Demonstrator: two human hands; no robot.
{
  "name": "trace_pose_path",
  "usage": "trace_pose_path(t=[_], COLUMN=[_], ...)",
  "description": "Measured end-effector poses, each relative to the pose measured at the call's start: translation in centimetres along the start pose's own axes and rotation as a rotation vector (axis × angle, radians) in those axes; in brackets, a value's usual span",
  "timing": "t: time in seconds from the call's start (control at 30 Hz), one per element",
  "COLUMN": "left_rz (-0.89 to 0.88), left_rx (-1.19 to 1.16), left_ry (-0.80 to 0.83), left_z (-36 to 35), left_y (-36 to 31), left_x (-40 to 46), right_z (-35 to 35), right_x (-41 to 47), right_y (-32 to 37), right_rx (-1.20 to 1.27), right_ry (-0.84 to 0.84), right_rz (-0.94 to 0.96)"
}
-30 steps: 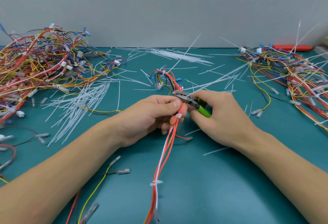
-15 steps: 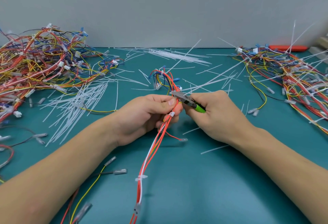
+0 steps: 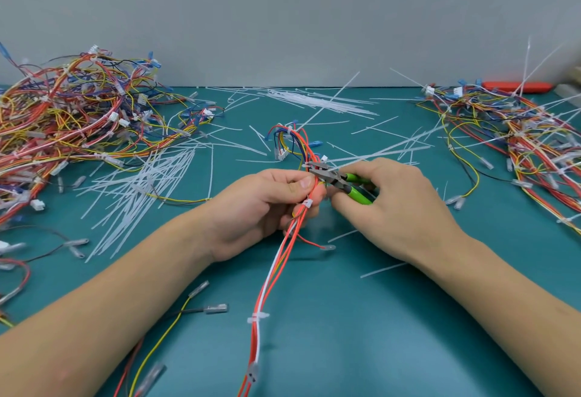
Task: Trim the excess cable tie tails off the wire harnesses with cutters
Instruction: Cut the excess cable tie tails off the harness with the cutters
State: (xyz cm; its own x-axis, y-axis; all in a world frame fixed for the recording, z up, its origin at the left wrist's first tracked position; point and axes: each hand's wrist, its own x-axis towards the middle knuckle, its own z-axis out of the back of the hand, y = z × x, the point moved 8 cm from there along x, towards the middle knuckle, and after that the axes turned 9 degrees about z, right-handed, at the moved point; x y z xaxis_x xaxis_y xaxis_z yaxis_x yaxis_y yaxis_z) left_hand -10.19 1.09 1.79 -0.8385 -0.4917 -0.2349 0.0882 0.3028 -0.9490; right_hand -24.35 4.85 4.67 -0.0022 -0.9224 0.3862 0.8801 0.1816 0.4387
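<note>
Left hand [image 3: 264, 208]: grip clamped on the harness [image 3: 276, 274], thumb pressing the red wires against the fingers just above a white tie [image 3: 308, 203]. The hand is held above the tabletop [image 3: 361, 327], centre of view.

Right hand [image 3: 399, 205]: grip clamped on the green handles of the cutters [image 3: 338, 180]. The metal head points left and meets the harness just above the left thumb; whether the blades are closed cannot be told.

Harness: mainly red wires with one white, running from a looped upper end with blue wires and a white connector [image 3: 280, 154], down through the left hand, toward the near edge. A second tie [image 3: 257, 318] sits lower on the bundle, short stub sticking out sideways. A capped terminal [image 3: 252, 371] hangs near the bottom.

Long tail [image 3: 377, 153]: a white strip slanting up to the right from beside the cutter head.

Left pile [image 3: 69, 120]: a tangled heap of harnesses, far left.

Right pile [image 3: 515, 142]: harnesses with long white tails standing up, far right.

Cut tails [image 3: 138, 189]: loose white strips scattered left of centre; more [image 3: 314, 101] along the back.

Red object [image 3: 515, 86]: flat, at the back right, against the wall.
</note>
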Motion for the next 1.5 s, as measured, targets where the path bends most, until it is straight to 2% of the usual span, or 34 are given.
trace_pose_path(t=[0.17,0.83,1.5], left_rz=[0.0,-0.012,0.002], left_rx=[0.033,0.034,0.045], left_ry=[0.008,0.004,0.02], left_z=[-0.3,-0.3,-0.3], left_y=[0.0,-0.1,0.0], left_x=[0.0,-0.2,-0.1], right_z=[-0.6,-0.9,-1.1], right_x=[-0.4,-0.2,0.2], right_y=[0.6,-0.4,-0.3], right_rx=[0.027,0.146,0.147], right_ry=[0.065,-0.048,-0.016], right_rz=[0.034,0.008,0.056])
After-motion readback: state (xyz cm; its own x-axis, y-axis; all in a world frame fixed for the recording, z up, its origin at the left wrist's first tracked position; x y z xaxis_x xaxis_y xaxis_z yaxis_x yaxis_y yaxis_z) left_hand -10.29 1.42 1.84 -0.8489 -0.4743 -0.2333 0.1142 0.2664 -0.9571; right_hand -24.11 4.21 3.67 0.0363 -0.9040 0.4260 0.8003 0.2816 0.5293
